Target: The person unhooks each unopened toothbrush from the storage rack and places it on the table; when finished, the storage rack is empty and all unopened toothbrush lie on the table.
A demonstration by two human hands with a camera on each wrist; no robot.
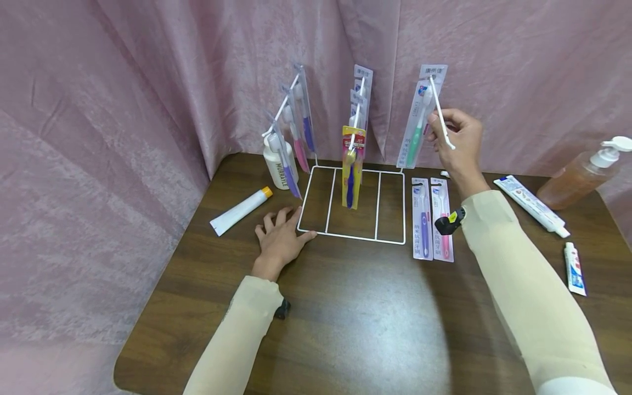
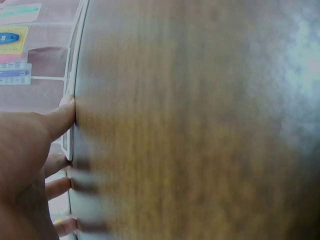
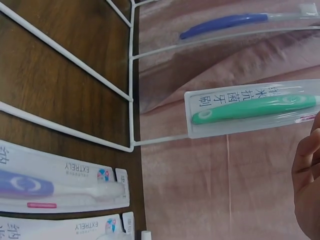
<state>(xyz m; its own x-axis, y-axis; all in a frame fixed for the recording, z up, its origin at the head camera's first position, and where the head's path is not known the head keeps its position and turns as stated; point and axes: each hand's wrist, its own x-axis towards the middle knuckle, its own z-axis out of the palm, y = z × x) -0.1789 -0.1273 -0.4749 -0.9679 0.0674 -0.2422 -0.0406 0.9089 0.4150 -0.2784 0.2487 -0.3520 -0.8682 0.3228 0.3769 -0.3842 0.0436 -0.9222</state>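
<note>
At your far left, a white tube (image 1: 237, 213) with an orange cap lies on the wooden table (image 1: 345, 296), and a white bottle (image 1: 274, 166) stands near that cap. Your left hand (image 1: 282, 238) rests with its fingers spread and grasping nothing, the thumb touching the front bar of the white wire rack (image 1: 404, 208). Three packed toothbrushes (image 1: 299, 151) hang from the rack's left prong (the nearest has a purple handle). On the middle prong you have a yellow toothbrush pack (image 1: 353, 186) at the front, with pale packs (image 1: 359, 97) behind it. Next comes the green toothbrush pack (image 1: 411, 131), upright and slightly tilted, its top at the rear end of the right prong. Below it, a purple toothbrush pack (image 1: 422, 219) and a pink toothbrush pack (image 1: 441, 206) lie side by side on the table. Your right hand (image 1: 460, 140) has its fingers bent, pinching the green pack's right edge. Farther right lie a large toothpaste tube (image 1: 532, 206) and a small tube (image 1: 574, 269), with a pump bottle (image 1: 575, 181) standing behind.
</note>
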